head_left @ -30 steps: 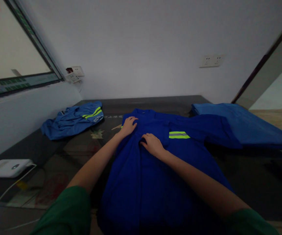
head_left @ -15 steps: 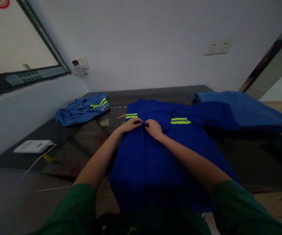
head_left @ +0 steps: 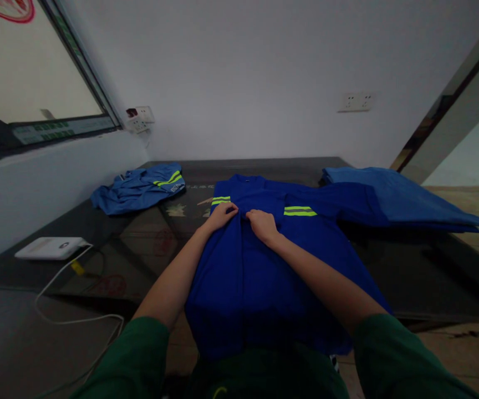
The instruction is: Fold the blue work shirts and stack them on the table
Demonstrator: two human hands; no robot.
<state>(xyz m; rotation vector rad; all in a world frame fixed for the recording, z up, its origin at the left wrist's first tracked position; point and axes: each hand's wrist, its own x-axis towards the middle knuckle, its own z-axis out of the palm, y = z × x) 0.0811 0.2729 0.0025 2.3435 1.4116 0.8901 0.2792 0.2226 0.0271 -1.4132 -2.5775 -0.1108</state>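
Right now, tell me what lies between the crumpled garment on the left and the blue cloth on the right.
In the head view, the spread dark blue garment lies there, with printed tabletop between it and the crumpled garment.

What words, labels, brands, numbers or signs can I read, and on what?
None reads clearly:
Tabletop: white characters, too blurred.
Crumpled garment: white letters, too blurred.
Blue jacket: collar tag, too small.
Window strip: green marks, too blurred.
White device: round mark, too small.
Window pane: red mark, cut off.

I see a dark table (head_left: 406, 277) — blue jacket (head_left: 270, 277) mid-frame, folded cloth (head_left: 406, 198) right. Crumpled garment (head_left: 135, 189), white device (head_left: 48, 249) lie left.
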